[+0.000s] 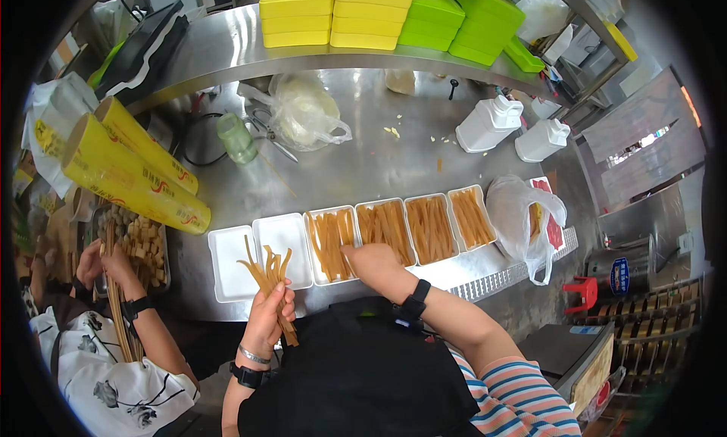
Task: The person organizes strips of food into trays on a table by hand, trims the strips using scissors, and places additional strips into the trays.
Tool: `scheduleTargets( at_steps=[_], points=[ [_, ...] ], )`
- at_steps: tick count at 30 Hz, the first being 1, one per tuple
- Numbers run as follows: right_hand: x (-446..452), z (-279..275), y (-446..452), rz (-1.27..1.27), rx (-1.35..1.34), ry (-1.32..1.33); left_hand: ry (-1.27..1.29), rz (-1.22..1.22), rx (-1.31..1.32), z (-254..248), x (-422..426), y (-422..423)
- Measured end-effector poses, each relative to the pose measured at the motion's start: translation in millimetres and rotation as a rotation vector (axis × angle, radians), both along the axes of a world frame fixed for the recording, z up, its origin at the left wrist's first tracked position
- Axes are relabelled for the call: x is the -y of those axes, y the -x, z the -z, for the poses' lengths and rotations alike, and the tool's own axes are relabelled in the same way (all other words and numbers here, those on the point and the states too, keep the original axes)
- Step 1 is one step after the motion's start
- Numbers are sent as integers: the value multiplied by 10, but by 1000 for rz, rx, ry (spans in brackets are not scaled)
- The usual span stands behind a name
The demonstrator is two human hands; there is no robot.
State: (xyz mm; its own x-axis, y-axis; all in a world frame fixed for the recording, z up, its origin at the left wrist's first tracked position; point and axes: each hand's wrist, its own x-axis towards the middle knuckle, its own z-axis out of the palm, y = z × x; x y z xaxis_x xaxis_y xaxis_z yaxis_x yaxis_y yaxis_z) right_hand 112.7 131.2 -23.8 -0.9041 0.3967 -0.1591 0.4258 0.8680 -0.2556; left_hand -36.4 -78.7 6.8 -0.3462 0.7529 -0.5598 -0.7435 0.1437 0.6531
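My left hand point(263, 320) is closed round a loose bunch of flat brown food strips point(272, 275), their curled ends sticking up above the fingers. Beyond it lies a row of white trays along the counter's near edge. My right hand point(376, 264) reaches over the third tray from the left point(306, 219), fingers together and fingertips at the brown strips point(326, 244) in it; whether they pinch one is hidden. Three more trays to the right hold similar strips point(430, 229). The two leftmost trays point(229, 240) show bare white bottoms.
At left, a person's hands point(112, 261) hold thin sticks beside a tray of cubed food point(144, 248). Yellow rolls point(136, 183), a glass jar point(236, 139), scissors point(265, 126), plastic bags point(303, 111) and white jugs point(490, 124) stand around. Yellow boxes point(371, 17) sit on the shelf.
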Motion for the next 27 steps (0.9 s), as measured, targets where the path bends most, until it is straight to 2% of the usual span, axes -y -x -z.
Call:
scheduleTargets(
  at_steps=[7, 12, 27],
  points=[
    [-17, 19, 43, -4, 62, -20, -15, -10, 22, 34, 25, 40],
    [-8, 90, 8, 21, -23, -37, -16, -12, 12, -5, 21, 33],
    [-16, 143, -41, 23, -42, -48, -41, -52, -59, -92, -59, 107]
  ],
)
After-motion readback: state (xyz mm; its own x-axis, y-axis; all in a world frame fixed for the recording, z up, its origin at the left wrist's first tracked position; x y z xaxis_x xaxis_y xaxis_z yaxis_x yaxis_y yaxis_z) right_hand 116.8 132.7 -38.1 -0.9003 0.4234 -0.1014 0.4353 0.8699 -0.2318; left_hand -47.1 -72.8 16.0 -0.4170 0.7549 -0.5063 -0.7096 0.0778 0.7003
